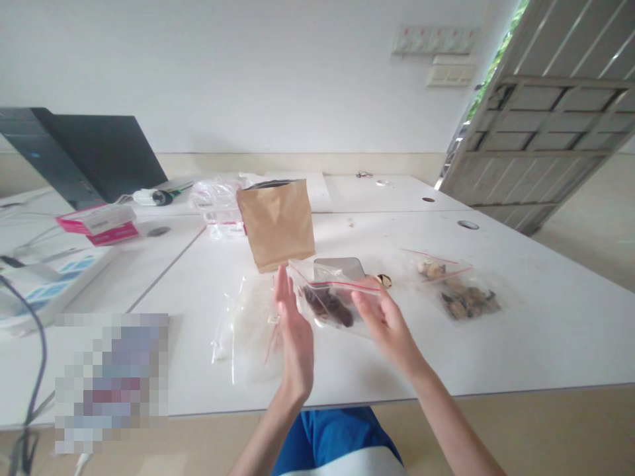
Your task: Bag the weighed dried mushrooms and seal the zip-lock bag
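My right hand [383, 318] pinches the top edge of a small clear zip bag [330, 297] with a red seal line and dark brown pieces inside, held just above the white table [520, 344]. My left hand [294, 330] is beside the bag's left edge, fingers straight and together, palm facing the bag. Under the bag lies a flat grey tray [342, 267]. Behind it stands a brown paper pouch [278, 223], upright and open at the top.
Another filled zip bag [459, 291] lies to the right. Empty clear bags [248, 327] lie left of my hands. A dark monitor [84, 155], pink boxes [102, 225] and cables sit at the far left. An open wooden door [550, 119] stands right.
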The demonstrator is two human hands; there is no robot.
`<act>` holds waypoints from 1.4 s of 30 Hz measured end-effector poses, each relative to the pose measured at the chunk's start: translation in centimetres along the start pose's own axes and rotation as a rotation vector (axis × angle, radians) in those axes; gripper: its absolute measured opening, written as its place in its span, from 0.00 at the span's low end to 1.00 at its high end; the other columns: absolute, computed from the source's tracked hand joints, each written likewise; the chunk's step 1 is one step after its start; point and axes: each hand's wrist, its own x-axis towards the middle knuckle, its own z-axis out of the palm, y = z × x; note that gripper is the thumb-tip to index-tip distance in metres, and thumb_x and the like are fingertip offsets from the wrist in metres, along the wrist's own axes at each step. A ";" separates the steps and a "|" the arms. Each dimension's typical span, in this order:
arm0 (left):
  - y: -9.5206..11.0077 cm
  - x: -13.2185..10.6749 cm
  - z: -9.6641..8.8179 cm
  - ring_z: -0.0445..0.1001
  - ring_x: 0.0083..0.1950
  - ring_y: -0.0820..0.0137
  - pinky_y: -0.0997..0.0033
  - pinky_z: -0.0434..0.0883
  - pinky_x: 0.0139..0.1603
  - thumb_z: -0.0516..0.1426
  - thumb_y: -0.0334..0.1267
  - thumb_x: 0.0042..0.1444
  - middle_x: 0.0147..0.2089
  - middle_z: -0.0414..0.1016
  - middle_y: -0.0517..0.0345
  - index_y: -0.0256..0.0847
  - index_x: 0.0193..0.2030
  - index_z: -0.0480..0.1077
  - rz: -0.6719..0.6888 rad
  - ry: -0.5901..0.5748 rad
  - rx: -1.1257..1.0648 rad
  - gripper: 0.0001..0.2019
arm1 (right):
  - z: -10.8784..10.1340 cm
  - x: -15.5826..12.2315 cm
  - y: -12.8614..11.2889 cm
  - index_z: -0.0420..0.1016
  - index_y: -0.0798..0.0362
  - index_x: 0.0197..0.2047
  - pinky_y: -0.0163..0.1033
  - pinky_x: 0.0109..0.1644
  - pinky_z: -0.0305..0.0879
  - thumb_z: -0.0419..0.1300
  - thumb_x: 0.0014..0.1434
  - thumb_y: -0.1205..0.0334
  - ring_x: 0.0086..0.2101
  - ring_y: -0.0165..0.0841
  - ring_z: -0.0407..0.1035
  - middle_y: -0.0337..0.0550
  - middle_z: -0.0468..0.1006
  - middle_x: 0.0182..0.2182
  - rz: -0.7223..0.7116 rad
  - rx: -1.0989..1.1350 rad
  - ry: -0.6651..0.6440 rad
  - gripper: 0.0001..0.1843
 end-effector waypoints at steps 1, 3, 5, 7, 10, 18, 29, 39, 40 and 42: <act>-0.2 0.1 -0.3 0.46 0.71 0.66 0.63 0.53 0.67 0.42 0.54 0.62 0.72 0.45 0.60 0.53 0.66 0.51 -0.019 0.014 0.007 0.26 | -0.1 0.0 0.3 0.70 0.50 0.45 0.42 0.52 0.68 0.53 0.62 0.52 0.47 0.37 0.72 0.46 0.78 0.43 0.020 0.036 0.083 0.14; -0.8 0.3 -0.9 0.51 0.69 0.65 0.62 0.54 0.66 0.48 0.53 0.59 0.68 0.54 0.58 0.51 0.61 0.59 -0.076 0.014 0.046 0.24 | -0.2 0.0 0.9 0.72 0.51 0.42 0.42 0.51 0.68 0.56 0.59 0.50 0.45 0.38 0.73 0.46 0.80 0.41 0.042 0.092 0.207 0.15; -1.2 0.6 -1.3 0.60 0.64 0.63 0.63 0.58 0.63 0.50 0.54 0.58 0.61 0.65 0.55 0.47 0.55 0.66 -0.141 -0.029 0.087 0.22 | -0.3 -0.1 1.4 0.73 0.52 0.41 0.42 0.51 0.69 0.57 0.57 0.48 0.44 0.39 0.74 0.46 0.80 0.40 0.050 0.114 0.255 0.16; -1.4 0.9 -1.5 0.68 0.56 0.65 0.66 0.64 0.56 0.51 0.54 0.57 0.52 0.72 0.54 0.44 0.48 0.70 -0.171 -0.049 0.082 0.19 | -0.4 -0.3 1.9 0.74 0.52 0.40 0.42 0.50 0.69 0.58 0.56 0.47 0.44 0.39 0.74 0.46 0.81 0.39 0.055 0.116 0.252 0.17; -1.2 1.1 -1.7 0.72 0.41 0.70 0.73 0.68 0.43 0.56 0.50 0.54 0.38 0.75 0.57 0.41 0.39 0.72 -0.158 -0.056 0.072 0.15 | -0.8 -0.7 2.7 0.74 0.52 0.37 0.42 0.46 0.70 0.57 0.56 0.44 0.41 0.39 0.75 0.46 0.81 0.35 0.067 0.092 0.258 0.19; -1.6 0.8 -2.7 0.71 0.31 0.71 0.74 0.68 0.33 0.59 0.50 0.51 0.29 0.76 0.56 0.38 0.33 0.76 -0.192 -0.136 0.179 0.16 | -2.4 -1.8 4.1 0.75 0.53 0.31 0.42 0.40 0.70 0.58 0.56 0.46 0.33 0.39 0.74 0.46 0.80 0.29 0.099 0.018 0.332 0.18; -2.1 1.0 -3.8 0.74 0.35 0.69 0.72 0.68 0.37 0.52 0.48 0.58 0.32 0.79 0.56 0.42 0.37 0.76 -0.044 -0.256 0.478 0.15 | -3.0 -2.3 5.1 0.73 0.53 0.29 0.37 0.38 0.66 0.52 0.59 0.44 0.32 0.36 0.71 0.43 0.77 0.27 0.092 -0.031 0.393 0.22; -1.6 0.6 -3.4 0.75 0.39 0.65 0.72 0.67 0.35 0.53 0.48 0.56 0.35 0.79 0.55 0.43 0.32 0.75 -0.047 -0.107 0.593 0.13 | -2.3 -2.4 5.2 0.72 0.52 0.32 0.39 0.41 0.62 0.50 0.62 0.47 0.32 0.35 0.68 0.42 0.76 0.28 0.061 -0.244 0.421 0.19; -1.6 0.6 -3.4 0.75 0.39 0.65 0.71 0.67 0.37 0.53 0.47 0.56 0.35 0.79 0.55 0.43 0.32 0.75 -0.045 -0.096 0.583 0.13 | -2.2 -2.4 5.3 0.72 0.52 0.32 0.39 0.41 0.62 0.50 0.62 0.47 0.32 0.36 0.68 0.43 0.76 0.28 0.062 -0.228 0.414 0.19; -1.8 0.4 -3.3 0.75 0.39 0.65 0.70 0.67 0.40 0.53 0.47 0.56 0.36 0.79 0.55 0.43 0.32 0.75 -0.048 -0.090 0.542 0.13 | -2.2 -2.3 5.4 0.72 0.52 0.31 0.39 0.40 0.63 0.50 0.62 0.46 0.32 0.36 0.69 0.43 0.76 0.28 0.059 -0.174 0.395 0.20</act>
